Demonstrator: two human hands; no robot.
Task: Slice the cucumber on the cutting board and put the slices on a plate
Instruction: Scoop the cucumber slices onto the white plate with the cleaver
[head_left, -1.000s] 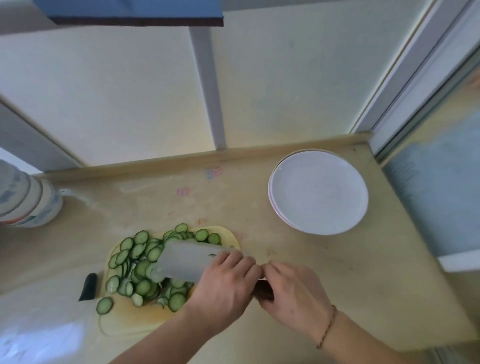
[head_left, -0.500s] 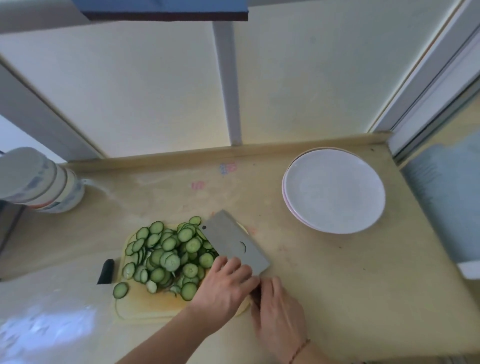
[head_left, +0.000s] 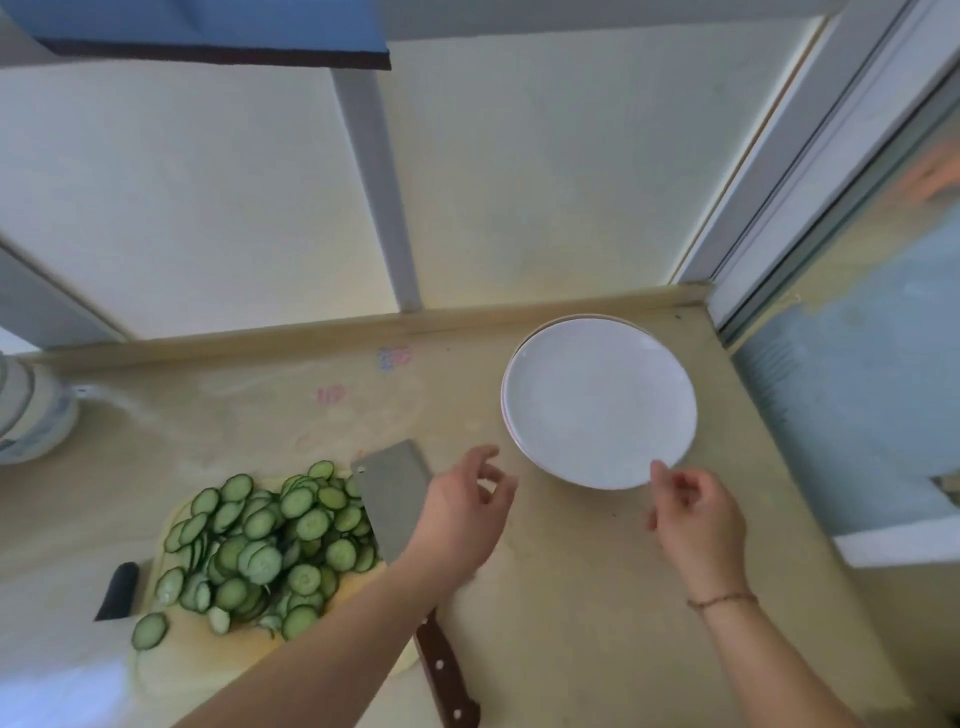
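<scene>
Head view. The slices, thin green-rimmed rounds, lie heaped and overlapping on the pale board at lower left; one slice lies apart at the board's near-left edge. No uncut cucumber shows, so I judge the cutting done and the transfer not yet begun. The knife lies flat at the right of the heap, its broad grey blade touching the nearest slices, its brown riveted handle running toward me under my left forearm. The white plate sits bare at the far right of the table, well apart from the board; a second rim shows beneath it, so it may be a stack.

My left hand hovers between knife and plate, fingers loosely spread, holding nothing. My right hand is at the plate's near rim, fingers relaxed and parted, thumb tip at or just beside the edge; whether it touches I cannot tell.

Handling, as I judge it: the slices are light, wet, limp and apt to stick together or slip, so they are better scooped in bunches, or gathered on the flat blade, than pinched singly. The plate is stiff, smooth and breakable; take it by the rim, thumb above and fingers beneath, and bring it beside the board.

A dark object lies left of the board; a white vessel stands at far left.
</scene>
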